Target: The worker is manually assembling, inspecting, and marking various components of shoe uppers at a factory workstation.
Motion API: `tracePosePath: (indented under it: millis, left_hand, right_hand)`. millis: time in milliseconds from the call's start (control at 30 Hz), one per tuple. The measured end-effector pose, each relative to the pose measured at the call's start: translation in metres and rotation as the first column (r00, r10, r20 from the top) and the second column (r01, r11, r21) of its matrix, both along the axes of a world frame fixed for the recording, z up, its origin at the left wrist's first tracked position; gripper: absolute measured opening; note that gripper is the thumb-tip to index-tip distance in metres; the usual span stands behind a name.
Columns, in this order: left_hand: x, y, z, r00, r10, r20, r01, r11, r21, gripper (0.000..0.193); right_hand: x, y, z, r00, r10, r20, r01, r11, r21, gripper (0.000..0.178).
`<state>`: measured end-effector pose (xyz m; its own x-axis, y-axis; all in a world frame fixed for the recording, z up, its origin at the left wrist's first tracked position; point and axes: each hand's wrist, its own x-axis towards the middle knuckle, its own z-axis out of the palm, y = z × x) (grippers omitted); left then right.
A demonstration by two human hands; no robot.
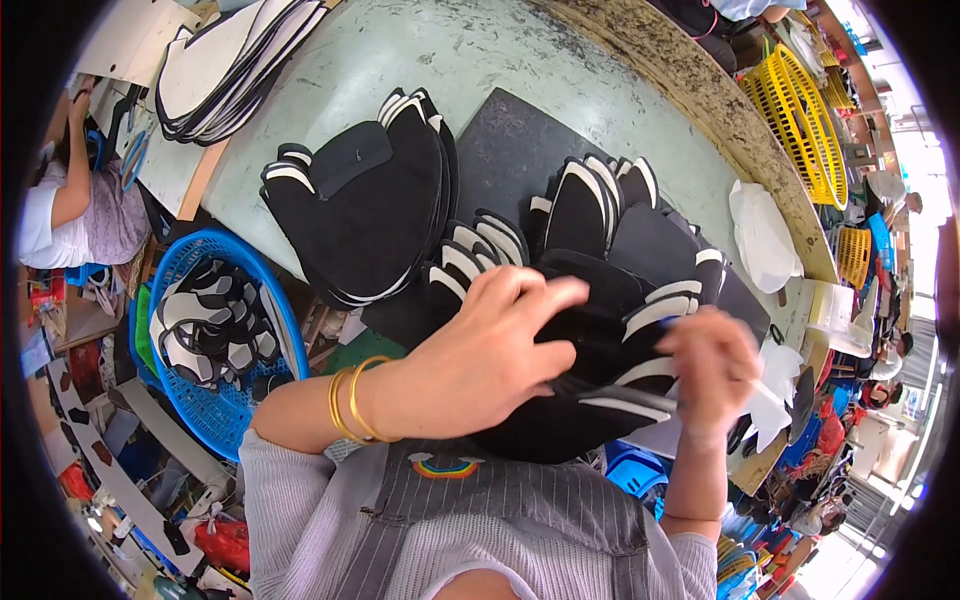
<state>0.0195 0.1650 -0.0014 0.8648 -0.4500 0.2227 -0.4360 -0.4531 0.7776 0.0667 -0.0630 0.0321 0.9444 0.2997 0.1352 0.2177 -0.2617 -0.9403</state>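
Note:
My left hand [490, 350], with gold bangles on its wrist, reaches over a pile of black fabric pieces [655, 245] with white-edged layers. Its fingers are spread and bent, with nothing visible between them. My right hand [710, 365] is beside the pile's right edge, close to a white-edged black piece [630, 400]; motion smears its fingers, so whatever they may hold cannot be made out. Part of the pile is hidden beneath my left hand. To the left lies another stack of similar black pieces [370, 215], fanned at its far end.
A dark flat board [500, 150] lies under the pile on the pale green table [400, 50]. Black-edged white pieces [230, 70] are stacked far left. A blue basket [290, 325] of cut parts stands at left, a yellow basket [800, 130] far right. Another person [85, 200] sits at left.

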Motion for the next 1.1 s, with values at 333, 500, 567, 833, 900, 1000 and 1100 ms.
tracePosePath:
  millis: [333,500,567,833,900,1000,1100]
  left_hand:
    - [-0.008,0.017,0.008,0.983,-0.160,-0.094,0.157,0.987,-0.043,0.040]
    - [0.005,0.015,0.000,0.987,-0.159,-0.017,0.157,0.984,-0.080,0.036]
    - [0.008,0.016,0.000,0.990,-0.139,-0.020,0.138,0.990,-0.033,0.036]
    - [-0.003,0.007,0.010,0.999,0.000,-0.046,0.005,0.993,0.121,0.037]
    - [-0.002,0.012,0.006,0.992,-0.106,0.070,0.103,0.994,0.045,0.036]
    - [-0.002,0.018,0.002,0.969,-0.237,0.073,0.244,0.963,-0.118,0.035]
    - [0.004,0.017,0.004,0.959,-0.283,-0.022,0.273,0.942,-0.196,0.034]
  right_hand:
    - [0.005,0.016,-0.004,0.929,0.369,-0.023,-0.364,0.903,-0.228,0.017]
    - [0.000,0.023,-0.012,0.918,0.384,0.101,-0.308,0.849,-0.430,0.015]
    - [0.002,0.022,-0.011,0.919,0.392,0.049,-0.339,0.846,-0.412,0.016]
    - [0.003,-0.002,-0.011,0.999,0.028,0.022,-0.031,0.993,0.116,0.013]
    - [0.005,-0.010,-0.011,0.982,-0.164,-0.089,0.186,0.903,0.386,0.015]
    - [0.001,-0.011,-0.004,0.961,0.037,-0.273,0.065,0.932,0.356,0.012]
    - [-0.004,0.002,-0.005,0.964,0.233,-0.129,-0.243,0.968,-0.066,0.011]
